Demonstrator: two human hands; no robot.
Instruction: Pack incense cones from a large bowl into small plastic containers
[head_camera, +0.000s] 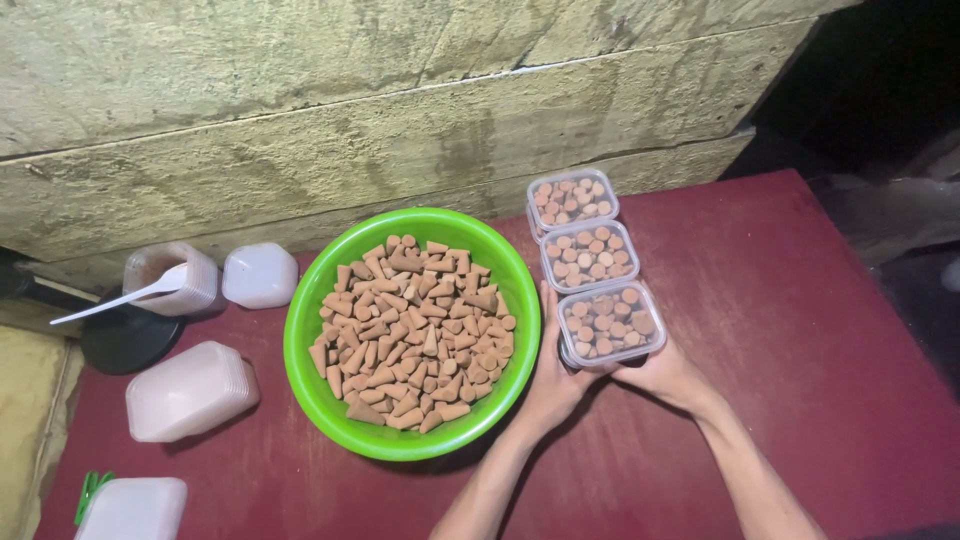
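Both hands on the nearest box (610, 325) of cones: left hand (553, 375) cupping its left side, right hand (668, 375) its near edge. It sits mid-table by the bowl (320, 300), 3rd in the row. Looks like I'm squaring it up; next needs a gentle nudge.

Both forearms reach in from the near edge of the worktop, angled toward each other. The left hand (556, 375) is cupped, fingers pointing up and away. The right hand (665, 378) curls inward, its fingers bent in a grip.
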